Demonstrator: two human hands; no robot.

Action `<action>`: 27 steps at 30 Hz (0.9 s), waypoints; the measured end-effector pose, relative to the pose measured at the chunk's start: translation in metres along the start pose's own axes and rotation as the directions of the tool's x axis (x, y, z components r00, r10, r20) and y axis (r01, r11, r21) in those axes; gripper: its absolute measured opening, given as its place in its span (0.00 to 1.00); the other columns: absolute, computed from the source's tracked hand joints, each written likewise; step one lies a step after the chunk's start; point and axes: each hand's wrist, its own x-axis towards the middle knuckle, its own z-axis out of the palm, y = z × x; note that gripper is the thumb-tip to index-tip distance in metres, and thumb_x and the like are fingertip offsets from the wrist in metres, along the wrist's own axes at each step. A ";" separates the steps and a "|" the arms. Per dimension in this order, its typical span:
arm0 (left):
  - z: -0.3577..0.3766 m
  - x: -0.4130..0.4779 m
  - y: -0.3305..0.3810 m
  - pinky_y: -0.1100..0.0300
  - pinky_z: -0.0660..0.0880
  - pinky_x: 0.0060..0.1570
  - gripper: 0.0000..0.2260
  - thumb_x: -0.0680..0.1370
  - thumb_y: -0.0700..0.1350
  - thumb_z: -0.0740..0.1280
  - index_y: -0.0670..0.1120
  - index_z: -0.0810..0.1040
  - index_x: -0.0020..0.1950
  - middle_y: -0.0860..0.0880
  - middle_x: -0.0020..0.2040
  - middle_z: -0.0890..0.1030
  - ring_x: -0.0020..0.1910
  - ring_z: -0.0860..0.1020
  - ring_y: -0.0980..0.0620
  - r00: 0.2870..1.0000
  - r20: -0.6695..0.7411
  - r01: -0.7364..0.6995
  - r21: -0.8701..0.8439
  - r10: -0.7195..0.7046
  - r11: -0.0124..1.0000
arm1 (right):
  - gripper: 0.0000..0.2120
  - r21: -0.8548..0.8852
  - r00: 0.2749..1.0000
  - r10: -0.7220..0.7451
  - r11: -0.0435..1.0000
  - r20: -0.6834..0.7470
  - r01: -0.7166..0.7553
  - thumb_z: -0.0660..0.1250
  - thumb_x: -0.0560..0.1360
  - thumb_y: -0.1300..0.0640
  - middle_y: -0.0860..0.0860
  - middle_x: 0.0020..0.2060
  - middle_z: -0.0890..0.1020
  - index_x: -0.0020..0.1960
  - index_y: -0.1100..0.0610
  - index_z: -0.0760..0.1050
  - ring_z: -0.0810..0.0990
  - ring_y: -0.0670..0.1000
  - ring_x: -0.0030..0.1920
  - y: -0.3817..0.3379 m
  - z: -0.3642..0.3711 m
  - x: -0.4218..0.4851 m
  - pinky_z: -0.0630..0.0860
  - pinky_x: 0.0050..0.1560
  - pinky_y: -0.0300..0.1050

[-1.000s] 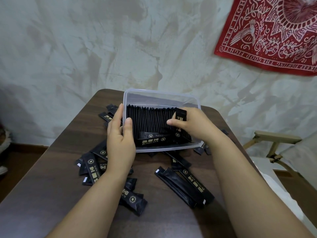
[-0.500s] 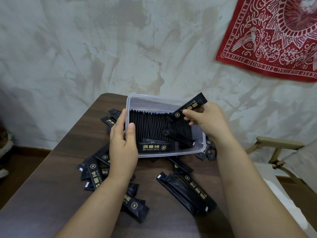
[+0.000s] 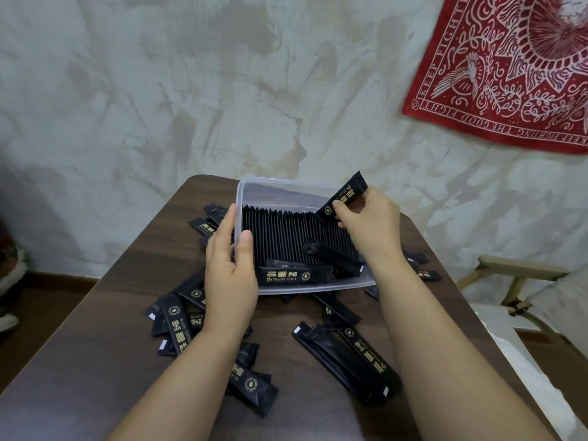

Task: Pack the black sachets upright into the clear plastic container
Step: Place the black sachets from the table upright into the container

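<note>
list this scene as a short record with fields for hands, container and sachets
left hand: grips left wall of the clear container, thumb inside
right hand: pinches a held sachet, tilted over the far right corner
table: carries the container
packed row: upright, fills most of the container
stray sachets: two lying inside, near the front wall
loose sachets: scattered on the table around it

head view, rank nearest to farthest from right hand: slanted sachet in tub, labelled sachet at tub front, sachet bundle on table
1. slanted sachet, in the tub by the right hand
2. labelled sachet, flat at tub front
3. sachet bundle, on the table, near side
</note>
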 end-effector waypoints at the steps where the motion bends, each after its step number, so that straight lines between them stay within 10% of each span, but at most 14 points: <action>1: 0.000 0.000 0.000 0.69 0.62 0.65 0.18 0.83 0.48 0.58 0.59 0.66 0.73 0.62 0.67 0.69 0.68 0.67 0.67 1.000 -0.001 0.001 0.003 -0.001 1.000 | 0.04 -0.036 1.000 -0.014 0.999 0.001 0.014 0.69 0.73 0.58 0.54 0.37 0.83 0.41 0.56 0.76 0.82 0.56 0.39 0.001 0.001 -0.001 0.78 0.46 0.56; 27: 0.000 -0.001 0.001 0.60 0.65 0.69 0.19 0.84 0.48 0.58 0.58 0.65 0.75 0.57 0.70 0.69 0.70 0.69 0.59 1.000 0.005 0.001 0.034 -0.001 0.999 | 0.07 -0.344 0.875 0.205 0.938 0.439 -0.047 0.67 0.77 0.59 0.60 0.36 0.83 0.52 0.62 0.74 0.77 0.50 0.27 0.007 0.006 0.004 0.77 0.34 0.44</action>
